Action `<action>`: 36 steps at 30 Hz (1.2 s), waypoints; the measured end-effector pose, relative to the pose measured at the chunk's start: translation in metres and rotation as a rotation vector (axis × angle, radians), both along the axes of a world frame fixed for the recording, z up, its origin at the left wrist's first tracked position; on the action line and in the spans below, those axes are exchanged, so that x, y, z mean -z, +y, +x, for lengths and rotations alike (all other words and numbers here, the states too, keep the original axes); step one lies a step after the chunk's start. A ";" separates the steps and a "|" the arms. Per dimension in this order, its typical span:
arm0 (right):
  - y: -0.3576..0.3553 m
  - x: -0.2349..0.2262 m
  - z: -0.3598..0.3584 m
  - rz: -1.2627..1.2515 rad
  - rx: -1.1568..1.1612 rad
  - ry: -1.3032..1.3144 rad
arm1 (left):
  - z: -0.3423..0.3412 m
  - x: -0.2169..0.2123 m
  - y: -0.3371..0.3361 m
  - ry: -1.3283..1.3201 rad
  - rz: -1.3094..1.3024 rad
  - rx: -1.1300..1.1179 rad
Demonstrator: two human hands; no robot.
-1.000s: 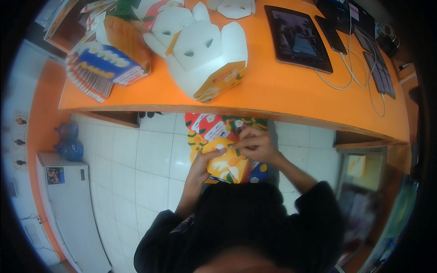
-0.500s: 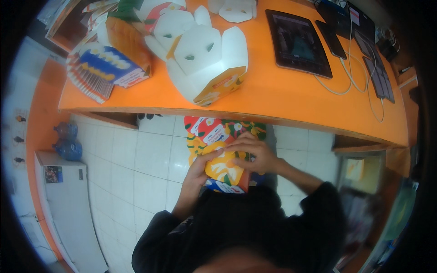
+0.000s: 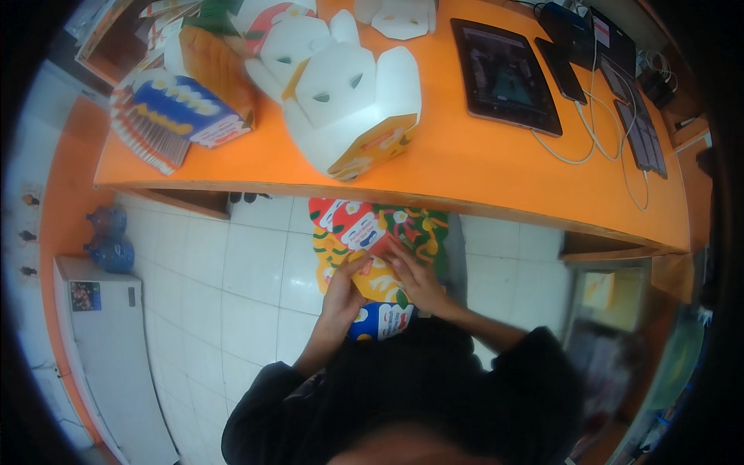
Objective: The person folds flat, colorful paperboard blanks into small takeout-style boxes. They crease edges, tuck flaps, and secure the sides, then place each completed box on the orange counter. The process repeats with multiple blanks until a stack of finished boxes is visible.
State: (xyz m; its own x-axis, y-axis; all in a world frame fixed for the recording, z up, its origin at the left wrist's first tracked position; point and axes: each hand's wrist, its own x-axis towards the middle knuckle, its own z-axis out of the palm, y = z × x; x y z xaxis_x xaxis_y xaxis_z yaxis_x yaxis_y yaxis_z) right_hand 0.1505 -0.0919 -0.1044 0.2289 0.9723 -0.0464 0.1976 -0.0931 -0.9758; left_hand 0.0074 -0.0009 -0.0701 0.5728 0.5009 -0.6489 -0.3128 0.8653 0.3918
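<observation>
"Where is the piece in hand?"

"The yellow-and-blue carton (image 3: 375, 287) lies low over the lap, near the middle of the view, its blue end toward 6 o'clock."

"And the grip?"

"The left hand (image 3: 342, 296) is at its 9 o'clock side, thumb over the yellow panel; it seems to clasp the edge, though its other fingers are mostly hidden. The right hand (image 3: 421, 285), at 3 o'clock, is loosely extended, fingers resting across the top rather than pinching."

"What's around it?"

"Red printed card (image 3: 358, 226) at 11 o'clock from the hands, green patterned card (image 3: 430, 225) at 1."

"How much is done?"

"On the orange counter (image 3: 457, 159), a white-lined carton (image 3: 333, 124) stands shaped and open between 11 and 12 o'clock, and a blue-fronted carton (image 3: 190, 108) stands between 10 and 11."

"And what's left?"

"The fanned stack (image 3: 155, 139) at 10 o'clock looks flat, unformed. I'd judge the held one unfinished too, but the hands cover its upper edge, so I can't tell whether its flaps are fastened."
</observation>
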 end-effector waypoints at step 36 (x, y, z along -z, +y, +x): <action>-0.003 -0.137 0.053 0.033 -0.431 -0.383 | -0.015 -0.025 0.005 -0.359 0.747 0.326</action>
